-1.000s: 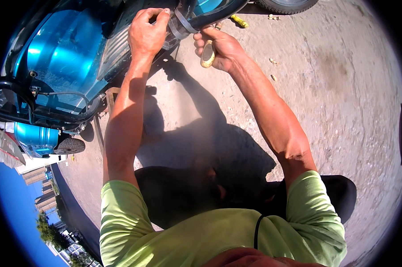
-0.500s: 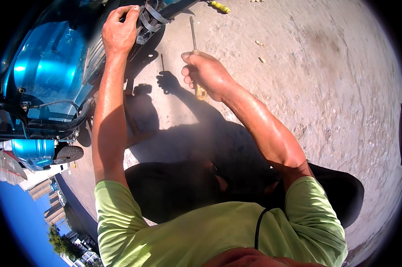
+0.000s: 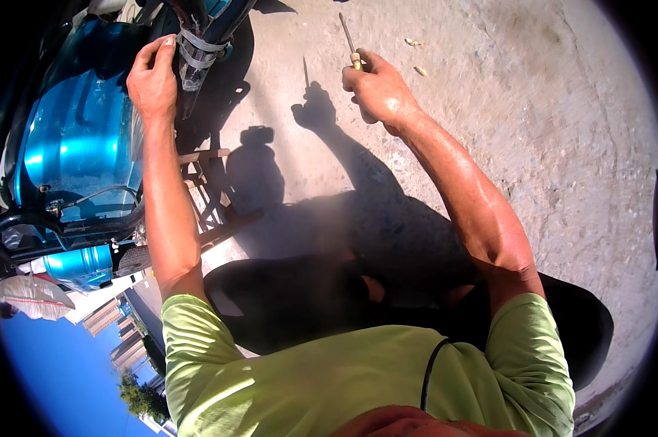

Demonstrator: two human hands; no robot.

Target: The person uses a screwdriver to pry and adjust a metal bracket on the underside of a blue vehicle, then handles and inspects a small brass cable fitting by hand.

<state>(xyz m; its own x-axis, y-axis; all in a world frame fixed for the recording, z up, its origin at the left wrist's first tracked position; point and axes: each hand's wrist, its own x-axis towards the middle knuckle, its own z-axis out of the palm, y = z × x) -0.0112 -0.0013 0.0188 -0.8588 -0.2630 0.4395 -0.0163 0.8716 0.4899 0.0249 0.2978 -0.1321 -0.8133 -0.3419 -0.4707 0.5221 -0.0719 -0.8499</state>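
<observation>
My right hand [image 3: 383, 91] is closed round the handle of a screwdriver [image 3: 347, 36], over the ground. Its metal shaft points away from me, and most of the yellowish handle is hidden in the fist. My left hand [image 3: 153, 84] is raised at the far left, with thumb and fingertips pressed together. Whatever is between those fingers, if anything, cannot be made out. Just right of the left fingertips is a dark frame part [image 3: 196, 62] bound with grey straps. Behind that hand is the shiny blue body panel [image 3: 78, 156] of a vehicle.
A wooden slatted frame [image 3: 211, 234] stands beside my left forearm. Small yellowish bits [image 3: 420, 71] lie on the rough concrete ground [image 3: 533, 131] at the right. Another blue vehicle [image 3: 81, 268] and a pale sack [image 3: 34, 295] show at the lower left. My shadow falls ahead.
My right hand has moved up and right in the picture with the screwdriver. My left hand appears lower and farther left. The view has shifted, and a yellow object at the top has left it.
</observation>
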